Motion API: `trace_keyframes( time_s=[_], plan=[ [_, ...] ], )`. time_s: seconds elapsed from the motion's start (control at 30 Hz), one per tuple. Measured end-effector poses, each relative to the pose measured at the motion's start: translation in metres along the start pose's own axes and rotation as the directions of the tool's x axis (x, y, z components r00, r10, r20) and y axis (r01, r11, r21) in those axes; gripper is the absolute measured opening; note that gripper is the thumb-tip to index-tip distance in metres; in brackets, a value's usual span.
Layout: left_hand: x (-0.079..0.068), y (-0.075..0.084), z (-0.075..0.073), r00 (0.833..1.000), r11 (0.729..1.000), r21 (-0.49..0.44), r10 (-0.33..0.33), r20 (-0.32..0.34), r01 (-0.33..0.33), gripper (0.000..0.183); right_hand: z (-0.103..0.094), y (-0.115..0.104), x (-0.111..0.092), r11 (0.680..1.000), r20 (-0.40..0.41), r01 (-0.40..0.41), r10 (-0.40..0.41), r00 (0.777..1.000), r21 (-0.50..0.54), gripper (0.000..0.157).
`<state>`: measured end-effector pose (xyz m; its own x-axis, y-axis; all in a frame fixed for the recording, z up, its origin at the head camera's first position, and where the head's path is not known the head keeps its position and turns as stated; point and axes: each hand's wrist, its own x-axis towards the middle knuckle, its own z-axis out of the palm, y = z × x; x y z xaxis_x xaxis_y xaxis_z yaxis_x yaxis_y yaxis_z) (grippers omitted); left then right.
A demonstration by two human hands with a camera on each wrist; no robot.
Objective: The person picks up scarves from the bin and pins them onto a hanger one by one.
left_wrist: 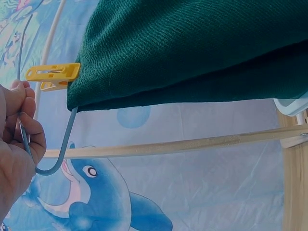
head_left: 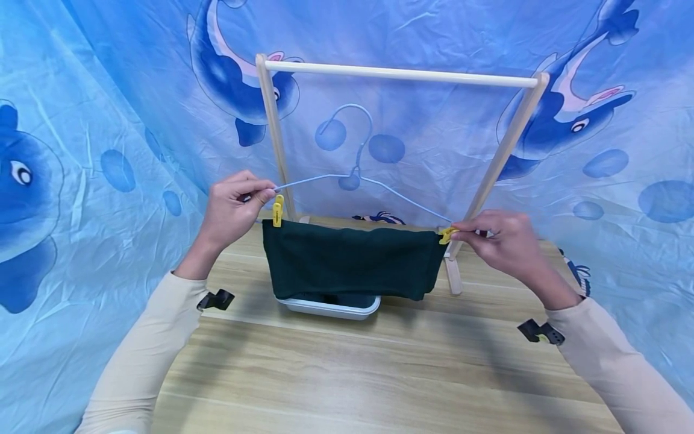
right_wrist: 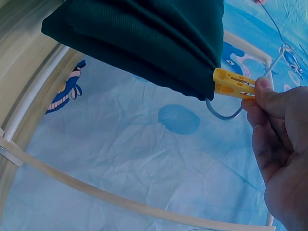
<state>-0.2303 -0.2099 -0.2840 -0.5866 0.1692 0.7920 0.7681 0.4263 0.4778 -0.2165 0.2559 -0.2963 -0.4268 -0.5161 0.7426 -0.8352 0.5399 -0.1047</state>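
A light blue wire hanger (head_left: 331, 176) is held up in the air, its hook pointing upward. Over its lower bar hangs a folded dark green cloth (head_left: 352, 259). One yellow clothespin (head_left: 278, 211) clips the cloth at its left corner, and a second yellow clothespin (head_left: 447, 234) sits at the right corner. My left hand (head_left: 238, 202) grips the hanger's left end; in the left wrist view its fingers curl round the wire beside the clothespin. With thumb and fingertips, my right hand (head_left: 499, 241) pinches the handles of the right clothespin (right_wrist: 235, 83), next to the hanger's bent end.
Behind the hanger stands a wooden rack with a white top rail (head_left: 401, 73) and wooden posts (head_left: 504, 150). A white basin (head_left: 331, 310) sits on the wooden table (head_left: 347, 374), partly hidden under the cloth. Blue curtain (head_left: 434, 36) with dolphin prints surrounds the table.
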Motion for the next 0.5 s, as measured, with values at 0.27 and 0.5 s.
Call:
trace_keyframes(
  time_s=[0.27, 0.5],
  plan=[
    [-0.0009, 0.0017, -0.0005, 1.000, 1.000, -0.009, 0.025, 0.004, -0.025, 0.008, 0.0068, -0.0013, 0.0037, 0.996, 0.031, 0.066, -0.064, 0.997, -0.056, 0.022],
    [-0.0020, 0.0014, -0.0013, 0.999, 0.999, -0.008, 0.041, 0.014, -0.041, 0.008, 0.0097, -0.0037, 0.0044, 0.998, 0.070, 0.055, -0.052, 0.996, -0.038, 0.031]
  ],
)
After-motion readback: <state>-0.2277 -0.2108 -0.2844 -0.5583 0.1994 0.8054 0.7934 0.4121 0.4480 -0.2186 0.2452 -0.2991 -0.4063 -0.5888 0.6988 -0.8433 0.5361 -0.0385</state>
